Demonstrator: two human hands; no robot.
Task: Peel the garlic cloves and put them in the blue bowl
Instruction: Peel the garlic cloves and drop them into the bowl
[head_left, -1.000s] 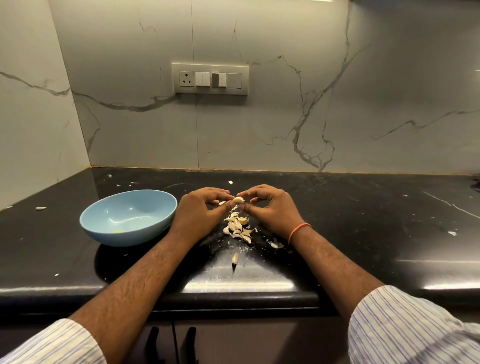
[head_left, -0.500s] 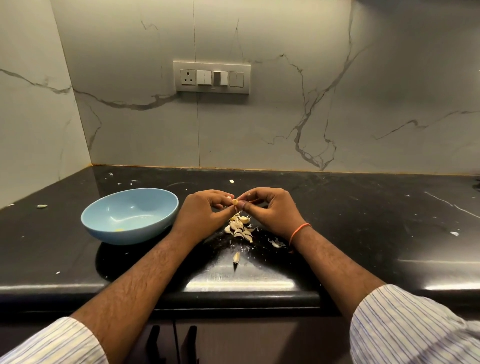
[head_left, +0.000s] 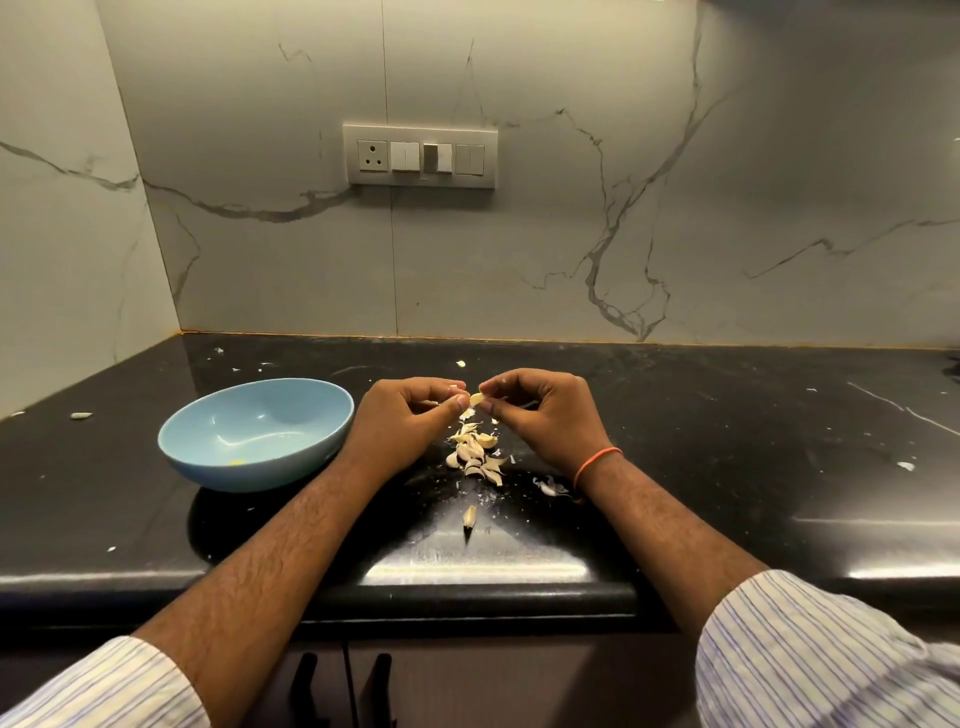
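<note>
A pale garlic clove (head_left: 476, 399) sits between my two hands above the black counter. My left hand (head_left: 400, 428) pinches it with thumb and fingertips, and my right hand (head_left: 545, 415) pinches its other side with curled fingers. Below them lies a small pile of garlic cloves and skins (head_left: 475, 452). One loose clove (head_left: 469, 517) lies nearer the counter's front edge. The blue bowl (head_left: 208, 457) stands just left of my left hand, with a tiny yellow speck inside.
The black counter (head_left: 727, 441) meets a marble wall at the back and left. Bits of skin (head_left: 550, 487) lie by my right wrist, and flakes are scattered around. A switch panel (head_left: 420, 156) is on the wall. Cabinet handles (head_left: 306, 686) show below.
My fingers have shifted on the clove and parted slightly, so more of the clove shows between them. Hands stay in the same place above the pile.
</note>
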